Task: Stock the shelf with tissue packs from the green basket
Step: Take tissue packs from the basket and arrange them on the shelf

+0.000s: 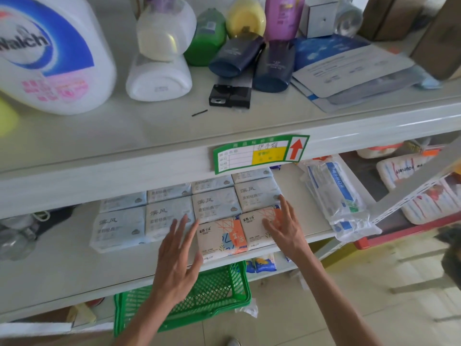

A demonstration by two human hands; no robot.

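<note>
view: head, the only one available.
shelf: the middle shelf (50, 275) is taken as the target. Pale blue packs (119, 228) are laid flat in two rows, running from near left to far right.
orange packs: the left orange pack (222, 236) and right orange pack (254, 228) are set side by side at the near edge. They touch each other and sit just in front of the blue rows.
green basket: the green basket (224, 290) is seen on the floor below the shelf edge. No packs are seen in the visible mesh; the rest is hidden by the shelf and an arm.
progress: judged late. Placing looks done and only squaring-up seems left. An empty basket cannot be confirmed.
left hand: the left hand (177, 255) is held flat, with fingers (183, 221) straight and spread. Nothing is gripped. The tips are at the left edge of the left orange pack; contact cannot be told.
right hand: the right hand (284, 228) is laid on the right orange pack, with fingers (284, 203) spread. Nothing is pinched. One fingertip reaches the blue pack behind.
</note>
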